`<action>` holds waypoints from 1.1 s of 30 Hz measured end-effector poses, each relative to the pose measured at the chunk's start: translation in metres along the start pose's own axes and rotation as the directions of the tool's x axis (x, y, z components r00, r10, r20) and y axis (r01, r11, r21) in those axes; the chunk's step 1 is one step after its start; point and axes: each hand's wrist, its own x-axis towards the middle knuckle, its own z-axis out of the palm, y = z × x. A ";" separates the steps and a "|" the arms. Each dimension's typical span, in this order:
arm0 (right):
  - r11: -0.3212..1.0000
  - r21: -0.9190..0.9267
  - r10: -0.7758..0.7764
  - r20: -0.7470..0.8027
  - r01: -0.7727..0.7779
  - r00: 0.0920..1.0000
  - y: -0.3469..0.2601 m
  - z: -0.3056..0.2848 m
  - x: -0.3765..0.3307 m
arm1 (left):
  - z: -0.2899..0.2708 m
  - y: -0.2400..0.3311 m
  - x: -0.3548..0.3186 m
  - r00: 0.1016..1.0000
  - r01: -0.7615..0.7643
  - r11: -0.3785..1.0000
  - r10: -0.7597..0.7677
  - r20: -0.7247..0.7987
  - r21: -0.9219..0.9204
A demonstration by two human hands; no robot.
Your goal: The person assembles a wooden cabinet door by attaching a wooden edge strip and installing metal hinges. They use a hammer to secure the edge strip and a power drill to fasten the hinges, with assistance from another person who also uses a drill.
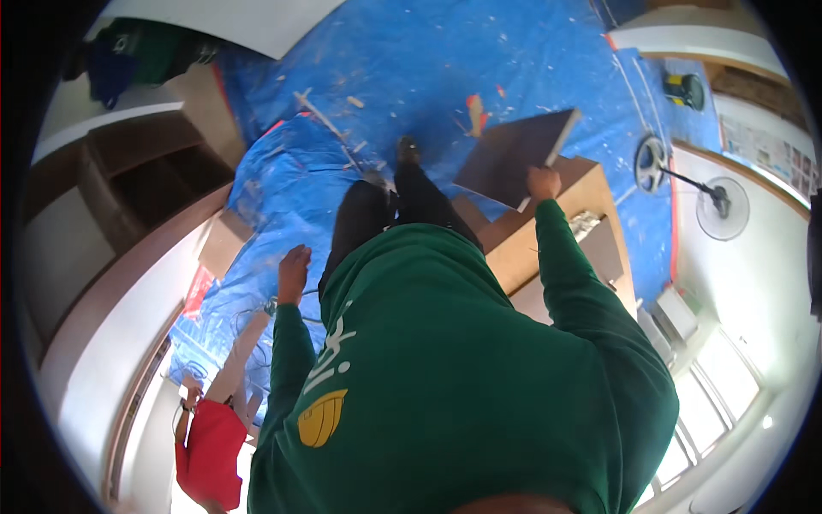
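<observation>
My right hand (544,182) grips the edge of a dark flat board (510,158) with a pale cut side edge. The board is tilted above a light wooden cabinet (591,190) on my right, partly covering it. Whether the two touch, I cannot tell. My left hand (293,274) hangs at my left side with loosely bent fingers, and nothing shows in it. Its nearest surface is the blue tarp (282,184) on the floor.
Wood strips (330,124) and scraps litter the tarp ahead. Brown shelving (158,176) stands at left. A person in a red top (212,454) is behind at lower left. At right are a standing fan (722,206) and a green-black container (685,91).
</observation>
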 end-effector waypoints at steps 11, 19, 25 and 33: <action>0.848 0.072 -0.530 0.080 0.525 0.844 -0.255 -0.201 -0.053 | 0.135 0.250 0.060 0.899 0.320 0.643 0.024 0.436 -0.695; 0.394 0.005 -0.912 0.131 0.919 0.390 -0.481 -0.209 -0.069 | 0.093 0.291 0.162 0.961 0.110 0.464 -0.274 -0.025 -0.879; 0.202 -0.004 -0.967 0.155 0.979 0.200 -0.616 -0.206 -0.081 | -0.035 0.270 0.201 0.857 0.091 0.705 -0.415 -0.305 -0.703; -0.027 0.085 -0.977 0.208 0.996 -0.044 -0.747 -0.205 -0.074 | -0.133 0.249 0.247 0.672 0.186 0.709 -0.597 -0.439 -0.680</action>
